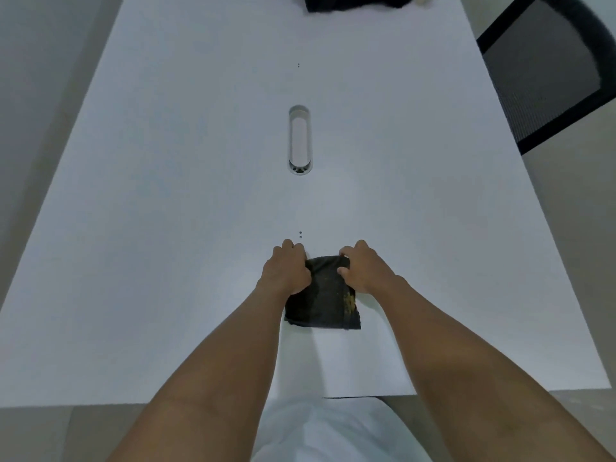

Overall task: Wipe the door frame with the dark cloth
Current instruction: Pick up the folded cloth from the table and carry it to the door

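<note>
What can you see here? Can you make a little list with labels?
place: white table
cloth: dark, folded, flat on the table near the front edge
left hand: grip on the cloth's far left corner
right hand: grip on the cloth's far right corner
table middle: oval cable slot
far end: dark bundle
right side: black chair
door frame: not in view

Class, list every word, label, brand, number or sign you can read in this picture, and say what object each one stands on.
None: no readable text shows anywhere.
Folded dark cloth, gripped by the left hand and right hand: yellowish specks only, no letters.
White table: bare; its oval cable slot carries no marking.
Black mesh chair: no label visible.
Dark bundle at the far edge: blurred, nothing legible.
</note>
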Demonstrator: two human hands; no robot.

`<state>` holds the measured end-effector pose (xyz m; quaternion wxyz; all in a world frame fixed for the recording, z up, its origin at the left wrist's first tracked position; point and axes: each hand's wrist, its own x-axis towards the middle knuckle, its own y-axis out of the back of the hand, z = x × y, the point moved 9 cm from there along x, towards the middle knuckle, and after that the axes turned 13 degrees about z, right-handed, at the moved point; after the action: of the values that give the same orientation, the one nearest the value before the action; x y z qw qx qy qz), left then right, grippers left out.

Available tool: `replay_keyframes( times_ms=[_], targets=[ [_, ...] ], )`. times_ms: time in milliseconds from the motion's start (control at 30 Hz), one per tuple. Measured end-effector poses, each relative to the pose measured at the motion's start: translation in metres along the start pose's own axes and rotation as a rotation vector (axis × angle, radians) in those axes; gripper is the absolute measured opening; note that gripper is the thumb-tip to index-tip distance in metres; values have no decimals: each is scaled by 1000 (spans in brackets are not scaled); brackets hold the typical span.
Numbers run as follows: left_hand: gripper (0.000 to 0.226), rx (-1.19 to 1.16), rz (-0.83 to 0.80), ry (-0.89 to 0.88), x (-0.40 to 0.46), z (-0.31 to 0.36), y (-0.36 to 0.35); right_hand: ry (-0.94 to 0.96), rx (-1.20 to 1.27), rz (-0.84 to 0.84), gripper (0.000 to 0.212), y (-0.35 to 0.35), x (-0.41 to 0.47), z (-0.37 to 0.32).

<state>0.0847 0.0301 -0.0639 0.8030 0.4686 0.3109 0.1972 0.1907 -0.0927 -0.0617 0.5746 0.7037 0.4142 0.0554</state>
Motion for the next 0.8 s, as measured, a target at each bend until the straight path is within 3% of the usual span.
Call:
replay_keyframes(
  times_ms=[167, 333, 500, 600, 800],
  targets=[
    [18, -251, -99, 80, 8, -9, 4, 9, 30, 46, 4, 8, 7, -7],
    [16, -348, -72, -52, 16, 8, 23, -44, 129, 83, 8, 21, -2, -8],
    [13, -402, -6, -218, 23, 37, 46, -149, 276, 253, 2, 46, -24, -2],
    [14, -393, -26, -326, 27, 63, 56, -212, 336, 313, 5, 62, -42, 4],
    [15, -400, -105, -600, 8, 146, 67, -420, 402, 584, 7, 102, -113, 44]
  ],
)
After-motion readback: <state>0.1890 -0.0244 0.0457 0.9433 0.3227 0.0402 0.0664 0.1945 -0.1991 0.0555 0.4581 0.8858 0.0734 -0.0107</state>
